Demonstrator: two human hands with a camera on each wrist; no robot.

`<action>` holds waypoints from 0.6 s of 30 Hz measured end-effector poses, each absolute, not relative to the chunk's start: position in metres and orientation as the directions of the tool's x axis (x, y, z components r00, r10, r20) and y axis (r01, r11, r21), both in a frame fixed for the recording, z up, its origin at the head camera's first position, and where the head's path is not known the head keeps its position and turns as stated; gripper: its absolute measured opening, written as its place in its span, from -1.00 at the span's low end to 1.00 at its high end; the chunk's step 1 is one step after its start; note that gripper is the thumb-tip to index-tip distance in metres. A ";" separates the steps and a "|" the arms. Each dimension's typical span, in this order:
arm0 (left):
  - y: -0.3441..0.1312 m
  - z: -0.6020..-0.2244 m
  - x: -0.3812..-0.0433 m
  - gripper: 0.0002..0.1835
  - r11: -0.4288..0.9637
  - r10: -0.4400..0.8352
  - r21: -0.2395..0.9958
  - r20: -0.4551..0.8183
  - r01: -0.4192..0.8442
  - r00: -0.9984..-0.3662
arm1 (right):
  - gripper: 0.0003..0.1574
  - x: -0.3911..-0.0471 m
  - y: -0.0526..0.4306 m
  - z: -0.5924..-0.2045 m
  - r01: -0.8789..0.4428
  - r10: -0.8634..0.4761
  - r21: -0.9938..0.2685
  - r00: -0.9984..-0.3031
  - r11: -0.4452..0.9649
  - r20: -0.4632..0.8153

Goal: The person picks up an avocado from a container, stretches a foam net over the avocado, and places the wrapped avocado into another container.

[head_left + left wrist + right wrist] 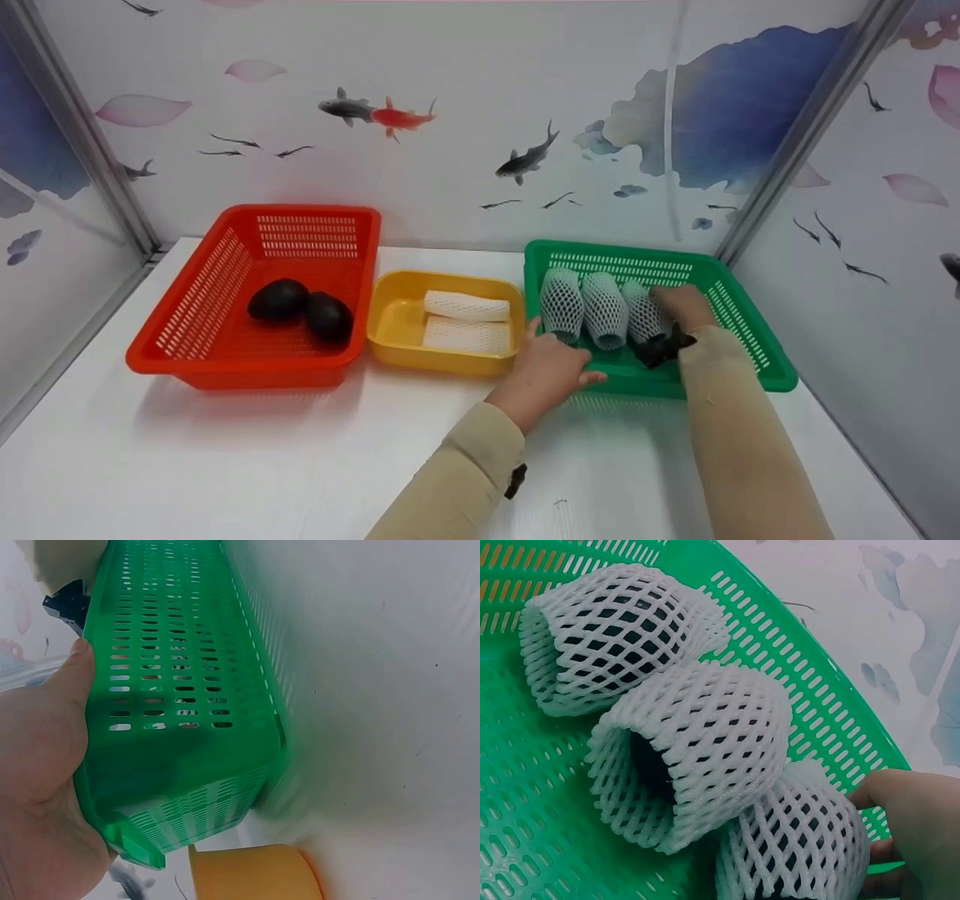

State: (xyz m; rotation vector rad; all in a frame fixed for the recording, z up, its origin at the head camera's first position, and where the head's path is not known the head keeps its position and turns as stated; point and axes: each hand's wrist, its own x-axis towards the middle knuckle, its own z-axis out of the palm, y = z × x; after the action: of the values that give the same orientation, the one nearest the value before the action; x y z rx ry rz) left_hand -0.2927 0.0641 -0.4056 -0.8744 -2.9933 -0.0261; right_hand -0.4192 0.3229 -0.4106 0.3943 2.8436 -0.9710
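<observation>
right grip pinching rightmost foam net, left grip clasping green basket rim

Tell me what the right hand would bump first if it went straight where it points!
The right hand would probably bump the rightmost white foam net in the green basket. The two look very close, maybe touching; depth is hard to judge.

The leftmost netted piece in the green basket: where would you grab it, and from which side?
Probably around the thick middle of the leftmost netted piece, from above. It lies on its side between the wall of the green basket and the middle netted piece, leaving its top freer. I'd avoid the open net end facing the person, as the net might slip.
</observation>
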 end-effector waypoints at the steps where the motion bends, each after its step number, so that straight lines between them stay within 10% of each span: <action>1: 0.064 -0.405 -0.293 -0.41 0.842 0.539 0.014 0.026 0.540 -0.842 | -0.62 -0.420 0.323 -0.411 0.292 0.221 -0.603 -0.956 0.742 -0.192; 18: 0.064 -0.404 -0.295 -0.41 0.838 0.544 0.018 0.025 0.545 -0.838 | -0.44 -0.424 0.307 -0.395 0.086 0.098 -0.636 -0.995 0.767 -0.016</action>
State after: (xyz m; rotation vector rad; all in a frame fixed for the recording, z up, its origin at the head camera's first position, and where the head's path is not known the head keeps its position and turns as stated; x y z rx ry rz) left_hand -0.2947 0.0642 -0.4041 -0.8870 -2.9937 -0.0386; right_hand -0.4242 0.3066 -0.3950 0.1546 2.9705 -1.0675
